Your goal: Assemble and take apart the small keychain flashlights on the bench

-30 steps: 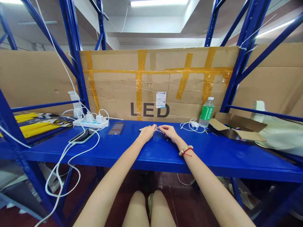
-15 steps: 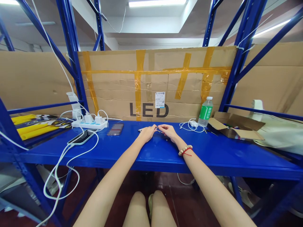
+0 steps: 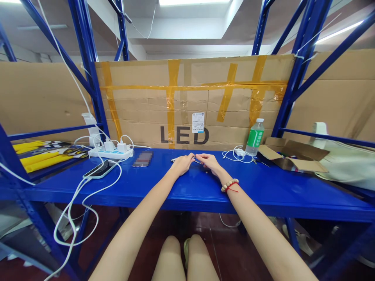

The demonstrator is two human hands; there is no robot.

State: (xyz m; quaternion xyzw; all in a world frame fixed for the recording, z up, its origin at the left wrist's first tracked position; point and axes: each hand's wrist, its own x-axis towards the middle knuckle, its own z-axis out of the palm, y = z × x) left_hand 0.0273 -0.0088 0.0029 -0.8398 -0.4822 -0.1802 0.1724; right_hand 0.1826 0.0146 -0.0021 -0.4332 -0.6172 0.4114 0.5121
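Over the middle of the blue table (image 3: pixel 252 187), my left hand (image 3: pixel 182 165) is closed round a slim pen-like rod (image 3: pixel 173 160), whose tip pokes out on the left. Close beside it, my right hand (image 3: pixel 208 162) has its fingertips pinched together, almost meeting the left fingers. Small dark and silvery bits show between the two hands, too small to name. The right palm hides part of the tabletop, where a tiny piece (image 3: pixel 206 171) lies just below. A bead bracelet with a red string (image 3: pixel 230 185) circles my right wrist.
On the left are a phone with cables (image 3: pixel 101 169), a power strip (image 3: pixel 109 153) and a blurred flat item (image 3: pixel 142 159). To the right stand a charger with a coiled cable (image 3: pixel 240 153), a bottle (image 3: pixel 254 138) and an open cardboard box (image 3: pixel 293 156). Cardboard (image 3: pixel 140 105) walls the back.
Both hands keep almost the same place and grip. The view has shifted very slightly; nothing else visibly differs.
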